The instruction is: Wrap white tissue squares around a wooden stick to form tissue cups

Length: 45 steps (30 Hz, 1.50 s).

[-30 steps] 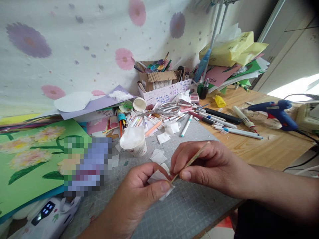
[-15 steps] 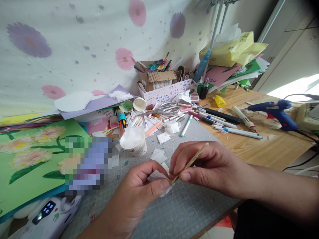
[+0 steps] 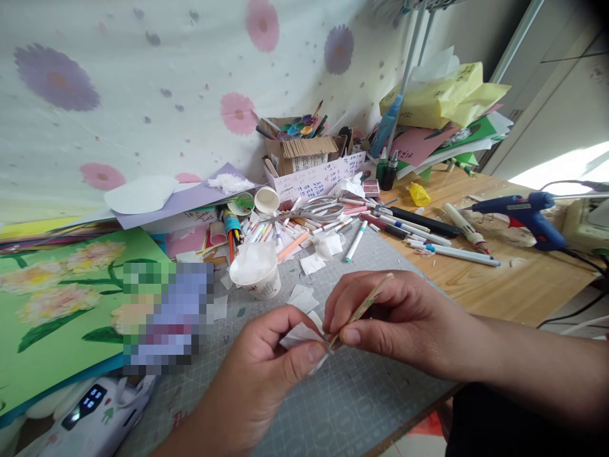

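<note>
My left hand (image 3: 273, 358) pinches a small piece of white tissue paper (image 3: 299, 334) between thumb and fingers. A thin flat wooden stick (image 3: 368, 303) is held in my right hand (image 3: 397, 320), slanting up to the right, its lower end against the edge of the paper. Both hands meet fingertip to fingertip above the grey cutting mat (image 3: 347, 406). Just beyond them lie loose white paper squares (image 3: 303, 297). A paper cup (image 3: 257, 273) stuffed with white paper stands behind my left hand.
Scissors (image 3: 318, 208) rest on a heap of markers at the back. A blue glue gun (image 3: 528, 206) lies at right. To the left are a green flower picture (image 3: 95, 254) and a white device (image 3: 95, 416) with a lit display. Behind stands a cardboard box (image 3: 304, 149) of brushes.
The stick's upper end has tipped slightly to the left and down, with my right fingers shifting a little. My left hand keeps the paper in nearly the same place.
</note>
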Each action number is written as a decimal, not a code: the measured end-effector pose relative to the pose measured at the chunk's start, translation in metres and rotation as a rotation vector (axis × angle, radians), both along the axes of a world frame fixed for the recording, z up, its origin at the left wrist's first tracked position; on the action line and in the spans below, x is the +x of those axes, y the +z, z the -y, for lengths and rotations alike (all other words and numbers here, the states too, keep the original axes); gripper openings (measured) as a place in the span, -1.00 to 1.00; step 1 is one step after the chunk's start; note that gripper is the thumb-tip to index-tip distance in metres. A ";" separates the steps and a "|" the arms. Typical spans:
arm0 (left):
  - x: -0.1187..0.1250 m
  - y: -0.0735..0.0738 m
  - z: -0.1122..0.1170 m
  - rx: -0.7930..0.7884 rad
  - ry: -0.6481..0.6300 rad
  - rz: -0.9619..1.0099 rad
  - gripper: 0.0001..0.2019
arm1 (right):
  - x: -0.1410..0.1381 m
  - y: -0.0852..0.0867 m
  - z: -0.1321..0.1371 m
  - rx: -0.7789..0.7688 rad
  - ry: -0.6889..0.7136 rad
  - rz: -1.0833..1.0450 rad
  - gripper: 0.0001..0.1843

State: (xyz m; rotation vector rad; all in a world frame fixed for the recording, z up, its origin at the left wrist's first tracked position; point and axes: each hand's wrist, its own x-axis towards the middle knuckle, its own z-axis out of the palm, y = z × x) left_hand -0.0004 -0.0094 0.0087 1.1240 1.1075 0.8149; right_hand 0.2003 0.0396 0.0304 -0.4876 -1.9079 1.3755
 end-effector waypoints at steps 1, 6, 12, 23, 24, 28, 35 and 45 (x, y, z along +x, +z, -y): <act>0.001 0.000 -0.001 -0.005 0.000 -0.002 -0.81 | 0.000 0.000 0.000 -0.002 -0.001 -0.006 -0.96; 0.002 0.000 -0.003 0.002 -0.002 -0.013 -0.78 | -0.001 0.000 0.001 -0.005 -0.004 -0.022 -0.95; 0.001 0.006 0.000 0.529 0.271 -0.390 -0.91 | -0.003 0.000 -0.001 -0.086 -0.045 -0.045 -0.90; -0.003 -0.002 0.004 0.990 0.352 -0.541 -0.81 | -0.013 -0.007 0.003 -0.208 -0.122 -0.053 -0.91; -0.003 0.000 0.005 1.035 0.398 -0.532 -0.83 | -0.013 -0.007 0.003 -0.228 -0.132 -0.054 -0.88; -0.001 0.006 0.005 1.092 0.155 -0.681 -0.87 | -0.014 -0.006 0.004 -0.260 -0.156 -0.055 -0.78; 0.008 -0.001 -0.001 0.919 0.108 -0.767 -0.88 | -0.016 -0.007 0.005 -0.215 -0.159 -0.046 -0.87; 0.004 0.004 -0.010 0.565 0.126 -0.740 -0.81 | -0.014 -0.014 -0.011 -0.365 -0.193 0.038 -0.79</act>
